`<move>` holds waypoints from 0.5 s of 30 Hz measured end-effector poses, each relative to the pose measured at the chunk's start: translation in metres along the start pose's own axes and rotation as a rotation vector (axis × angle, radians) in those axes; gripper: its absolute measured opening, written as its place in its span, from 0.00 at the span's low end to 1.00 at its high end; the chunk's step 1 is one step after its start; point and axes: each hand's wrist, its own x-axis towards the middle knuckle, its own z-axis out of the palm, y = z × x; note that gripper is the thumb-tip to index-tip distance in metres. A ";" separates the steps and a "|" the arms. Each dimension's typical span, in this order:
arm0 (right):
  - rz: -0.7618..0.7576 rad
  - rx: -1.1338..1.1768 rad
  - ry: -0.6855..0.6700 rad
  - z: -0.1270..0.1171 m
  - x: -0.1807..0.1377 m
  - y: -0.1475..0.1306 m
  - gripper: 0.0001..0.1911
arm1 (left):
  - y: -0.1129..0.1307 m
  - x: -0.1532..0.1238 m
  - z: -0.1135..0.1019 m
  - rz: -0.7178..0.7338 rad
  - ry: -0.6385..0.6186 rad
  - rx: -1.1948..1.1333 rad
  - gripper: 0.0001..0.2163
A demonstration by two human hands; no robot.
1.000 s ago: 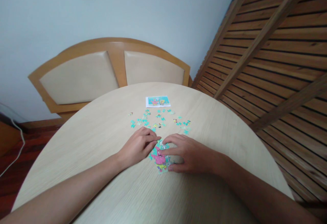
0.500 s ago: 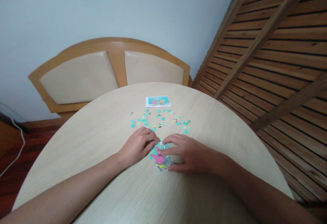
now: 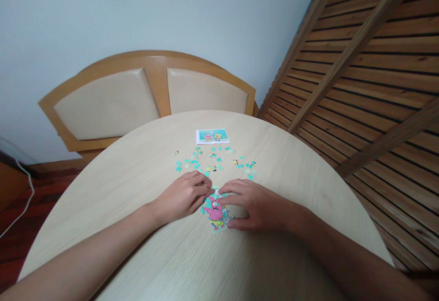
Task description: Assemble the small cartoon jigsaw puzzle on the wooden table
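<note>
A partly joined jigsaw puzzle (image 3: 215, 212) lies flat on the table, showing a pink starfish figure with teal round it. At its upper left edge, my left hand (image 3: 187, 193) has thumb and fingers pressed together; whatever is between the fingertips is too small to make out. My right hand (image 3: 255, 204) reaches over the puzzle's right side with fingers apart. Its fingertips rest on or just above the upper right part, and the thumb is by the lower right edge. Part of the right side is hidden under this hand. Beyond both hands lie several loose puzzle pieces (image 3: 218, 159), mostly teal.
A picture card (image 3: 213, 136) of the starfish and a yellow figure lies behind the loose pieces. The round wooden table (image 3: 137, 255) has a padded bench back (image 3: 109, 104) behind it. To the right stands a slatted wooden screen (image 3: 370, 81). A white cable (image 3: 30, 191) hangs at left.
My right index finger has lifted up off the starfish's face, and the face now shows. My left fingers have shifted slightly at the puzzle's top edge. The loose pieces look unmoved.
</note>
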 end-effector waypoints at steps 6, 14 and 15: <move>0.003 0.022 -0.004 -0.003 0.002 0.002 0.25 | 0.002 0.000 0.003 -0.028 0.006 0.021 0.11; 0.082 0.040 0.046 -0.003 0.002 0.013 0.24 | -0.007 -0.003 0.014 -0.184 0.088 0.075 0.22; 0.094 0.035 0.054 -0.002 0.002 0.015 0.25 | -0.008 -0.004 0.015 -0.194 0.080 0.082 0.22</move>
